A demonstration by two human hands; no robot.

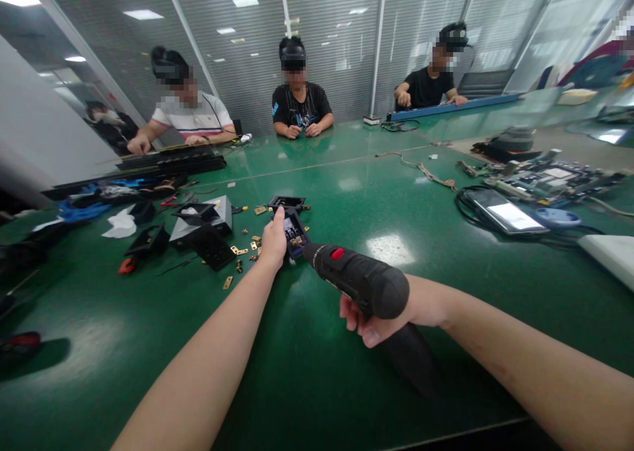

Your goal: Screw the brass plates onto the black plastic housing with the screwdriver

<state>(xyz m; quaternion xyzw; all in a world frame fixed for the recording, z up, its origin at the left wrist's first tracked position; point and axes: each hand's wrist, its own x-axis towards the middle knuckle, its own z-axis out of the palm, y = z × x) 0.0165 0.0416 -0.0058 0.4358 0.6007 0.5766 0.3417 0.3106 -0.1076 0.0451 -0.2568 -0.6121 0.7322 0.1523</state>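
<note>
Head view: left hand (pixel 274 241) fingers clamp small black box (pixel 293 232) mid green table (pixel 347 385); right hand (pixel 391 315) grips electric screwdriver (pixel 361 280), tip at box. Screw-driving step, prob. Next needs bit seated square, box steady. Brass hinges (pixel 238 250) scattered just left.

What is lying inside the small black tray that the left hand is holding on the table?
Inside the small black tray some small brass pieces are visible near the electric screwdriver tip. The left hand covers the tray's left side.

Right hand (pixel 384 312) gripping electric screwdriver (pixel 359 280), left hand (pixel 273 241) steadying black part (pixel 294 230)
</note>
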